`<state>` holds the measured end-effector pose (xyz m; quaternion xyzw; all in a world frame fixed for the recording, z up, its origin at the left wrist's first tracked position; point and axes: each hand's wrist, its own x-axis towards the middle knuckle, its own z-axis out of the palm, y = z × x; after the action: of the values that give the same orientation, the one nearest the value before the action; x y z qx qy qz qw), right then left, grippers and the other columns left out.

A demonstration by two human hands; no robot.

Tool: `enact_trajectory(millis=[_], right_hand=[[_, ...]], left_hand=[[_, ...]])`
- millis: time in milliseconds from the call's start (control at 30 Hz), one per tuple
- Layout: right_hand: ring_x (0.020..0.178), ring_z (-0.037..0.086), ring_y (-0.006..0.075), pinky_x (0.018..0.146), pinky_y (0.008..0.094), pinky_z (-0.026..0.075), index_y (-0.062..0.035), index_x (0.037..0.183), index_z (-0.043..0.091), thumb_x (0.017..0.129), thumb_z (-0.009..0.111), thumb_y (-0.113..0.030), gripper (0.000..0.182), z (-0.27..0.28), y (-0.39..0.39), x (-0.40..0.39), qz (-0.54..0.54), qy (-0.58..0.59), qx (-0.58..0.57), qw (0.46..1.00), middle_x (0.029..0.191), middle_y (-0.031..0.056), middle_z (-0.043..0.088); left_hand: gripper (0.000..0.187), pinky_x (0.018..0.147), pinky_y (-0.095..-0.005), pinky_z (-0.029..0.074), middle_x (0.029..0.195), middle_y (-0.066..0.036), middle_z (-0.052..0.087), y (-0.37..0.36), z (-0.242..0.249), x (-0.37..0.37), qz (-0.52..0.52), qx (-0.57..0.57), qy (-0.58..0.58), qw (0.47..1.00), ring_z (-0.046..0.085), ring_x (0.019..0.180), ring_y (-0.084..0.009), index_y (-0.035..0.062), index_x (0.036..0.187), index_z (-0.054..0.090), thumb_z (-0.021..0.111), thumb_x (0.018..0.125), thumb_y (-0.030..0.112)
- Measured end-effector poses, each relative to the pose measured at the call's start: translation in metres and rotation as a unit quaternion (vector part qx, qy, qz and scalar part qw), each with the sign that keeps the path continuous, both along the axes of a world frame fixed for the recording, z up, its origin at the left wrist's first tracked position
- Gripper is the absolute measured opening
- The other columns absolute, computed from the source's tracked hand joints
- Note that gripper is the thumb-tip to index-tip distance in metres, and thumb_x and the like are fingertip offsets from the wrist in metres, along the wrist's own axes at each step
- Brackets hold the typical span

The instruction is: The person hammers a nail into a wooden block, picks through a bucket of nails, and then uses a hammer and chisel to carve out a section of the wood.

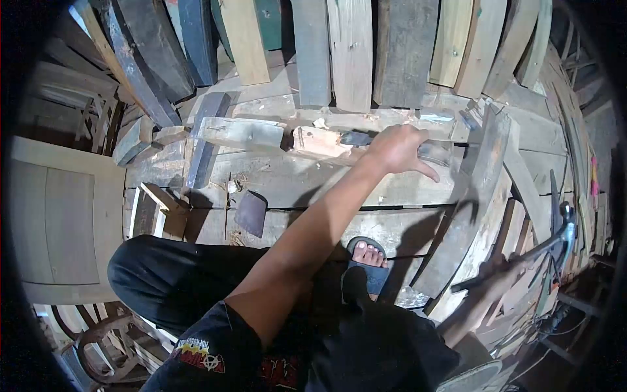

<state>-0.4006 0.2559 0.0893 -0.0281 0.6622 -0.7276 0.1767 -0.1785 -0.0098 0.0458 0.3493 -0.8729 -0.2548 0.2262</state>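
Dark sleeve [206, 346] closest. Left hand [400, 147] has its fingers wrapped over a chisel [356, 138], thumb sticking out. Chisel's long axis runs crosswise in front of the person, blade leftward at the pale cut timber [317, 142]. Right hand [501, 276], a bit blurred, is clenched on a hammer [545, 246], nearer the body, well apart from the chisel.

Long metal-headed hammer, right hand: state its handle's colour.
The hammer's handle looks dark, nearly black, best seen in the head view.
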Motion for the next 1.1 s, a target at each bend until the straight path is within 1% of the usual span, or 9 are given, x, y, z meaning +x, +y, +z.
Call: enact_trajectory(millis=[67,100,167,200,267,600,700,800,1100], right_hand=[[0.052,0.039,0.0080,0.044,0.0250,0.031,-0.0127,0.106,0.053,0.108,0.048,-0.066,0.054,-0.026,-0.010,0.030,0.038,-0.020,0.038,0.998,0.068,-0.0047,0.043],[0.048,0.040,0.0085,0.041,0.0252,0.029,-0.0165,0.091,0.054,0.110,0.049,-0.062,0.049,-0.046,-0.010,0.040,0.112,-0.054,0.119,0.985,0.069,-0.0038,0.044],[0.053,0.041,0.0060,0.045,0.0254,0.031,-0.0131,0.092,0.053,0.113,0.053,-0.047,0.040,-0.065,-0.005,0.067,0.379,0.041,0.155,0.911,0.067,-0.0063,0.042],[0.047,0.039,0.0060,0.041,0.0248,0.028,-0.0188,0.089,0.051,0.110,0.050,-0.060,0.046,-0.066,-0.004,0.061,0.381,-0.003,0.169,0.909,0.065,-0.0070,0.041],[0.048,0.035,0.0053,0.043,0.0246,0.026,-0.0183,0.088,0.051,0.113,0.050,-0.052,0.042,-0.023,-0.001,0.049,0.346,-0.118,0.157,0.917,0.064,-0.0092,0.039],[0.050,0.031,0.0043,0.041,0.0231,0.023,-0.0151,0.103,0.054,0.108,0.052,-0.063,0.048,0.013,0.005,0.001,-0.010,0.025,0.046,0.999,0.069,-0.0074,0.036],[0.050,0.041,0.0087,0.042,0.0280,0.031,-0.0159,0.099,0.058,0.109,0.054,-0.057,0.043,-0.044,-0.006,0.032,0.093,-0.108,0.079,0.987,0.068,-0.0033,0.045],[0.054,0.039,0.0063,0.046,0.0266,0.029,-0.0145,0.083,0.050,0.116,0.043,-0.047,0.047,-0.065,-0.003,0.063,0.421,-0.007,0.215,0.881,0.066,-0.0070,0.043],[0.047,0.034,0.0049,0.043,0.0234,0.024,-0.0171,0.100,0.057,0.109,0.052,-0.062,0.046,-0.001,0.011,0.009,0.207,-0.089,0.127,0.966,0.066,-0.0074,0.039]], left_hand=[[0.082,0.084,-0.0511,0.060,0.091,-0.025,0.075,0.000,-0.005,-0.001,-0.001,0.008,0.010,1.000,0.074,0.090,-0.0447,-0.0011,0.100,0.075,0.092,0.061,0.069],[0.083,0.084,-0.0507,0.060,0.091,-0.025,0.075,-0.001,-0.003,-0.001,-0.008,0.030,0.017,0.999,0.074,0.090,-0.0450,-0.0011,0.102,0.075,0.093,0.060,0.068],[0.084,0.085,-0.0505,0.059,0.091,-0.026,0.075,-0.004,-0.012,0.001,-0.012,0.034,-0.007,0.999,0.074,0.091,-0.0450,-0.0011,0.104,0.075,0.093,0.060,0.068],[0.085,0.085,-0.0504,0.059,0.092,-0.027,0.075,-0.005,-0.015,0.003,-0.016,0.036,-0.018,0.999,0.074,0.091,-0.0450,-0.0012,0.104,0.075,0.093,0.059,0.068],[0.082,0.086,-0.0504,0.059,0.094,-0.028,0.075,-0.003,-0.014,0.002,-0.018,0.027,-0.016,0.999,0.074,0.093,-0.0449,-0.0010,0.105,0.076,0.092,0.062,0.066],[0.080,0.085,-0.0523,0.059,0.092,-0.026,0.075,0.002,-0.006,0.007,-0.007,0.013,-0.018,1.000,0.074,0.092,-0.0453,-0.0007,0.104,0.075,0.083,0.074,0.073],[0.080,0.084,-0.0520,0.059,0.091,-0.026,0.075,0.001,-0.005,0.006,0.001,0.029,-0.025,0.999,0.075,0.091,-0.0442,-0.0003,0.105,0.075,0.081,0.076,0.074],[0.079,0.083,-0.0513,0.059,0.091,-0.026,0.075,-0.008,-0.002,0.027,0.002,0.056,-0.101,0.993,0.075,0.090,-0.0435,0.0007,0.106,0.075,0.080,0.077,0.074],[0.072,0.081,-0.0509,0.059,0.089,-0.026,0.074,-0.007,0.008,0.045,-0.014,0.017,-0.070,0.997,0.074,0.087,-0.0445,-0.0016,0.105,0.072,0.080,0.083,0.067]])
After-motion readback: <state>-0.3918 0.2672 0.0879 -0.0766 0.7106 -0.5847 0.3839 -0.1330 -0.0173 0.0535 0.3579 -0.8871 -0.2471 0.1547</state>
